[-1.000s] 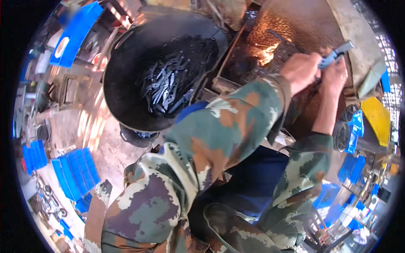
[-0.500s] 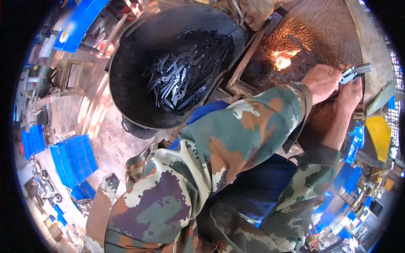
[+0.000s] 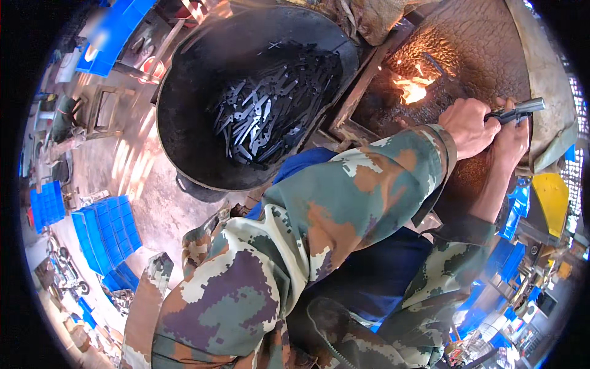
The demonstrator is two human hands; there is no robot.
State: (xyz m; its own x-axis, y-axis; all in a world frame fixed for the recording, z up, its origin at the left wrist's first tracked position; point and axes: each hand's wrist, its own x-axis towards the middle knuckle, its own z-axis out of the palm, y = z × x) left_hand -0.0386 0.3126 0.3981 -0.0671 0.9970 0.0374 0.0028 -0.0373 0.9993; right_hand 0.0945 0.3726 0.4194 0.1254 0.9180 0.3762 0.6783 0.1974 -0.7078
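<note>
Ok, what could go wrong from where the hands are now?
Burns: the left hand and right hand are bare, near a bright orange flare, which might spit at skin or the camouflage sleeve.
Slipping: the metal piece looks smooth and could twist out of the fingers.
Bumping: the sleeve looks close to the black pan and might knock it.

- no text, label, number or sign can be read
- large dark pan (image 3: 184, 132): none legible on its wall
- blue crates (image 3: 107, 230), below left of the pan: none legible
- yellow panel (image 3: 550, 200), far right of the pan: none legible
- metal tool (image 3: 525, 109), right of the pan: too small to tell
</note>
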